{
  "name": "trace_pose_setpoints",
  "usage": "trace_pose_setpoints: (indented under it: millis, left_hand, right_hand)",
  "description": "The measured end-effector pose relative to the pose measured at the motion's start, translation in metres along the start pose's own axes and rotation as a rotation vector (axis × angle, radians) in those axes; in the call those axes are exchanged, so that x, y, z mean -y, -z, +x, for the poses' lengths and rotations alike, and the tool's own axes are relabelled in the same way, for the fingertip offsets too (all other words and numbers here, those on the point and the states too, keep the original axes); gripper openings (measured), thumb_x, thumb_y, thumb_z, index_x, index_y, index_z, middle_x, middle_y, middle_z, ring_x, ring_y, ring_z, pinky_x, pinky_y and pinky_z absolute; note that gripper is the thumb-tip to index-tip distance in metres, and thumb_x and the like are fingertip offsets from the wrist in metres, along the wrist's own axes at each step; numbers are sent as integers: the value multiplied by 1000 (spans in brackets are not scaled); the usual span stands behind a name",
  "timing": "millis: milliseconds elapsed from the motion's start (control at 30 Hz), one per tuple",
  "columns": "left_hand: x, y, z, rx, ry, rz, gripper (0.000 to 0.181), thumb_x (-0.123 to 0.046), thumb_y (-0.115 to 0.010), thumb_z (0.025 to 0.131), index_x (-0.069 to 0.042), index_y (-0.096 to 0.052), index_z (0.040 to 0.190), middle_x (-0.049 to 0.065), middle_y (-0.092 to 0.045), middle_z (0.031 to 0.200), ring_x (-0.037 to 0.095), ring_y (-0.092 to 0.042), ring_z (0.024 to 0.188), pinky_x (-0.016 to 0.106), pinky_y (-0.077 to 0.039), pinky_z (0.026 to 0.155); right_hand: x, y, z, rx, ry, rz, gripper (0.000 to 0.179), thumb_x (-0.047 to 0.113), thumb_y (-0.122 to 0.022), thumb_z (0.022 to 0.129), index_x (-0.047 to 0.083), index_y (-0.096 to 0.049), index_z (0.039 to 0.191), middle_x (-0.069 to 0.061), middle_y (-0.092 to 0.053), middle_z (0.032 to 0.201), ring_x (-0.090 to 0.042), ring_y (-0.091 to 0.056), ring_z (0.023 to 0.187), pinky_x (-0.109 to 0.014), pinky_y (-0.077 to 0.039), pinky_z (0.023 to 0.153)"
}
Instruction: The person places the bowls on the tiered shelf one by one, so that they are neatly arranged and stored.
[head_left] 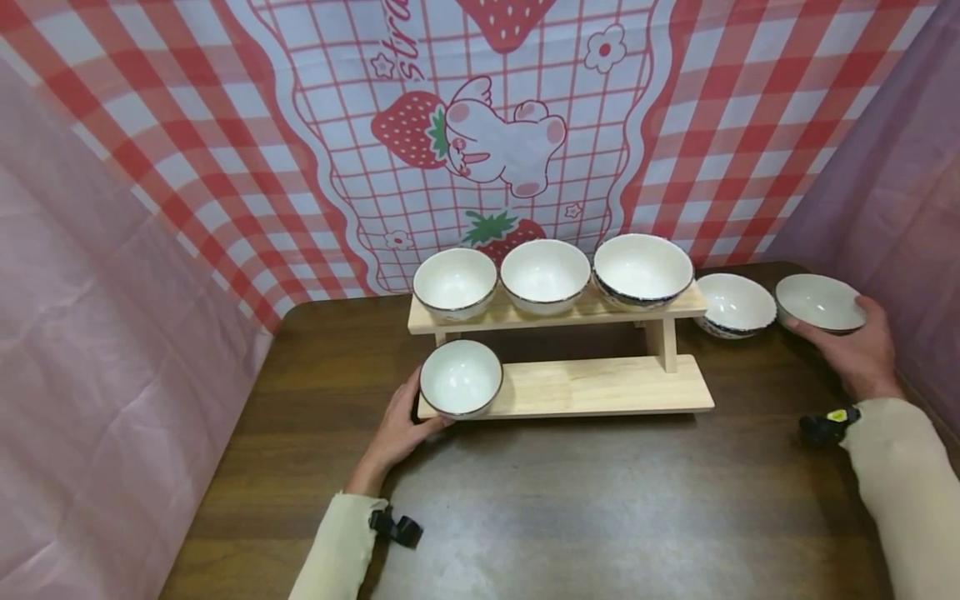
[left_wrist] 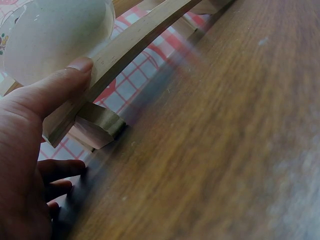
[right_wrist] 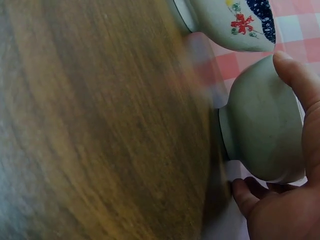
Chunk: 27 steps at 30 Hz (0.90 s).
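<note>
My left hand curves around a white bowl with a dark rim at the left end of the lower shelf of a wooden two-tier stand. In the left wrist view its thumb lies against this bowl, while several fingertips hang below the shelf edge. At the far right, my right hand holds another white bowl upright on the table, thumb near the rim and fingers around the far side. A flower-patterned bowl stands beside that bowl, seen in the right wrist view.
Three bowls, left, middle and a larger right one, line the upper shelf. The brown wooden table runs back to a red checked cloth. Pink curtains hang at both sides.
</note>
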<state>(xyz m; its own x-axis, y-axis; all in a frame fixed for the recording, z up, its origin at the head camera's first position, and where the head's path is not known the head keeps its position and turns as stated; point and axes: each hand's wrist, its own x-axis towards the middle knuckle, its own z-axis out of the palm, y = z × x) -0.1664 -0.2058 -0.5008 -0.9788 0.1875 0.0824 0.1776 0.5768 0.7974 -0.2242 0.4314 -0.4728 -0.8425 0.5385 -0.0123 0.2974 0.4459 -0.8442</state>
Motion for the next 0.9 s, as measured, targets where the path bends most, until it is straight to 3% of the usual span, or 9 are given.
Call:
trace_pose_setpoints:
  millis: [300, 567, 900]
  left_hand:
    - [0, 0, 0, 3, -2, -3, 100, -38, -83, 77, -21, -28, 159, 17, -44, 156, 41, -39, 142, 64, -31, 115]
    - [0, 0, 0, 0, -5, -2, 100, -37, -83, 77, -21, -28, 159, 16, -44, 156, 42, -39, 143, 65, -30, 115]
    - [2, -1, 1, -6, -13, 7, 99, -39, -83, 78, -20, -29, 159, 15, -44, 156, 41, -39, 143, 64, -31, 116]
  right_hand:
    - [-4, -5, 5, 19, 29, 3, 101, 35, -73, 87, 10, -10, 162, -22, -14, 167, -32, -22, 151, -32, -17, 127]
    - [-4, -7, 5, 11, 8, 2, 102, 39, -73, 86, 12, -10, 162, -20, -15, 167, -33, -22, 151, -34, -17, 128]
    - [-5, -4, 4, -9, -26, -32, 104, 45, -74, 85, 15, -11, 162, -18, -16, 168, -39, -21, 152, -45, -17, 128]
